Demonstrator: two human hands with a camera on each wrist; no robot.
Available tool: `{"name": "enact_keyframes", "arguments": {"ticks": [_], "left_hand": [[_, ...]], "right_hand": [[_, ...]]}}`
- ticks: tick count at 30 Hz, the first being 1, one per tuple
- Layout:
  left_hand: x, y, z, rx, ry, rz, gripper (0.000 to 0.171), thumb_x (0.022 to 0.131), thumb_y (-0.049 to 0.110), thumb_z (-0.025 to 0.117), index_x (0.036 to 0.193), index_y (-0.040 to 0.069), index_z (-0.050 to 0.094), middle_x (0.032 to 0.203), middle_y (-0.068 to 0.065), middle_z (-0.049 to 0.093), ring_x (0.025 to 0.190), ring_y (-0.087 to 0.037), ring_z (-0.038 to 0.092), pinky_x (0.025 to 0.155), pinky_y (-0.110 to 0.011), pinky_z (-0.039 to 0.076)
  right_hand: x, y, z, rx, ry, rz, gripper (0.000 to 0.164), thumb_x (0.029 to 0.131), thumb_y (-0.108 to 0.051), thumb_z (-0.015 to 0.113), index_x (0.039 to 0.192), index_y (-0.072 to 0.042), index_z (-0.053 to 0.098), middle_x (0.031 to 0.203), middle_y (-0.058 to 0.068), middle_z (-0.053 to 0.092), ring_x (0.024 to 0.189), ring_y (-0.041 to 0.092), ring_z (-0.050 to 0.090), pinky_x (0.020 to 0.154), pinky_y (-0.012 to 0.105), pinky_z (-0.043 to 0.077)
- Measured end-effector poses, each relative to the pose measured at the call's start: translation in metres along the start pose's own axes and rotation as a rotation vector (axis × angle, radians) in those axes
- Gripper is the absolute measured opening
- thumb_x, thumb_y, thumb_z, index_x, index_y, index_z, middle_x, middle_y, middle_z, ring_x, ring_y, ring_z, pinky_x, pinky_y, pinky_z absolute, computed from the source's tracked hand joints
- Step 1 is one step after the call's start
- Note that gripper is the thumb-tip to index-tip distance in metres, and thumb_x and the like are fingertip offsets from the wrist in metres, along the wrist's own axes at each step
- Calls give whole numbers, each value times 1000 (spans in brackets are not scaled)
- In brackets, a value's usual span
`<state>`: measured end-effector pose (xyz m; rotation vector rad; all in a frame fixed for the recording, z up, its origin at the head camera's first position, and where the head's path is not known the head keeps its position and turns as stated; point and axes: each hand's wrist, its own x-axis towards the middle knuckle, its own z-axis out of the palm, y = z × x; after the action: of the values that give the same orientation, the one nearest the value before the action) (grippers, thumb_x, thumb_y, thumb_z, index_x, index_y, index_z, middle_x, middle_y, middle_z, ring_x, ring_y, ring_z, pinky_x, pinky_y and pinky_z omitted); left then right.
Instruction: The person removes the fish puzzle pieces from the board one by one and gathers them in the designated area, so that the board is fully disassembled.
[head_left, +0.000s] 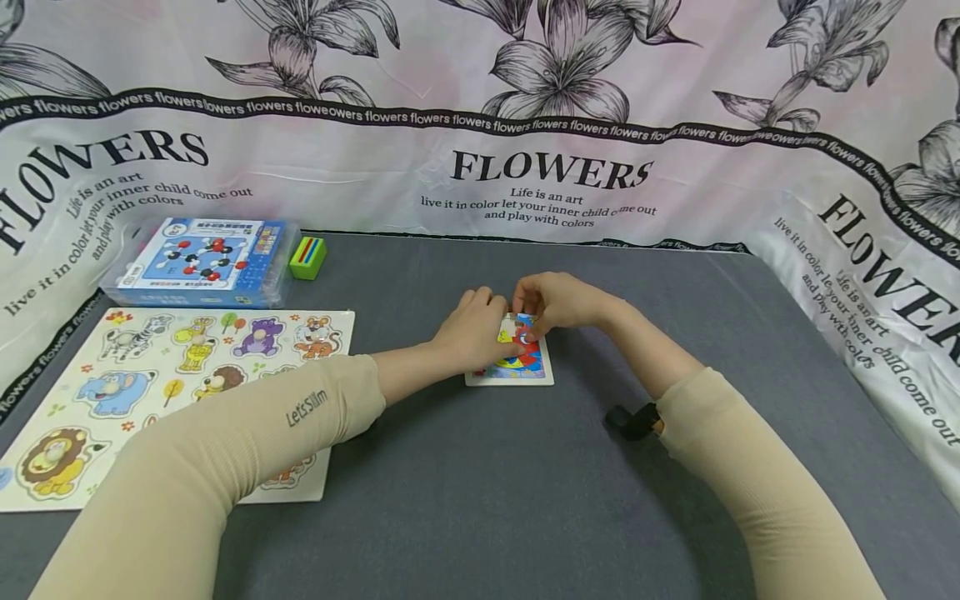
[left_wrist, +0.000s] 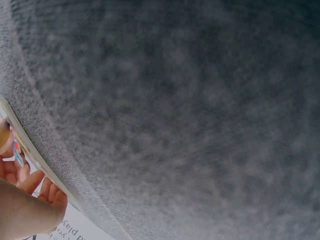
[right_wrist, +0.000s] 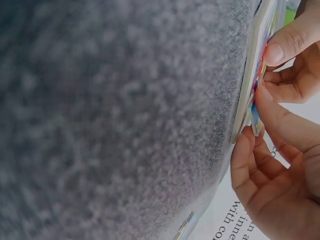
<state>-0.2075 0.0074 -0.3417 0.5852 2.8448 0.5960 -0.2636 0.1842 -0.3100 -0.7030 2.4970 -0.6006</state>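
Note:
A small jigsaw puzzle, with a bright picture and a pale frame, lies flat on the grey cloth. My left hand reaches over its left side, the thumb touching the picture. At the far right corner, my right hand pinches a small, thin puzzle piece between thumb and fingers. In the right wrist view, this piece stands tilted against the puzzle. The picture is partly hidden under both hands. The left wrist view catches the right hand only at its lower left edge.
An animal puzzle board lies at the left, partly under the left sleeve. Behind it are a clear case with a blue label and a green block. A thin coloured piece lies on the cloth. Flower-printed fabric hangs behind.

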Motion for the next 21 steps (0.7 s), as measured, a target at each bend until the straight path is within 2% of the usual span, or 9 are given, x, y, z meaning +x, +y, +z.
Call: {"name": "enact_keyframes", "arguments": {"ticks": [4, 8, 15, 21], "left_hand": [[0, 0, 0, -2, 6, 3, 59, 86, 47, 72, 124, 4, 57, 125, -10, 50, 118, -24, 43, 96, -37, 50], [-1, -1, 0, -7, 8, 3, 59, 86, 47, 72, 124, 4, 57, 124, -10, 51, 116, -24, 43, 94, -37, 50], [-2, -1, 0, -6, 13, 4, 58, 86, 47, 73, 121, 4, 58, 122, -9, 51, 115, -24, 44, 94, -36, 49], [-3, -1, 2, 1, 15, 7, 60, 86, 48, 73, 125, 5, 58, 123, -9, 52, 117, -24, 45, 96, -37, 49]], "right_hand": [[-1, 1, -2, 14, -2, -10, 19, 84, -8, 74, 99, -11, 63, 93, 5, 68, 85, 19, 60, 74, 30, 48], [-4, 1, -3, 61, -15, -9, 14, 88, -12, 71, 101, -11, 63, 92, 5, 68, 81, 18, 63, 75, 31, 53], [-10, 7, -7, 186, -19, -7, 13, 94, -13, 65, 106, -8, 64, 96, 8, 67, 86, 19, 65, 82, 34, 57], [-18, 21, -17, 261, 28, 22, 18, 97, -15, 61, 112, -4, 62, 103, 11, 66, 90, 21, 64, 83, 35, 57]]}}
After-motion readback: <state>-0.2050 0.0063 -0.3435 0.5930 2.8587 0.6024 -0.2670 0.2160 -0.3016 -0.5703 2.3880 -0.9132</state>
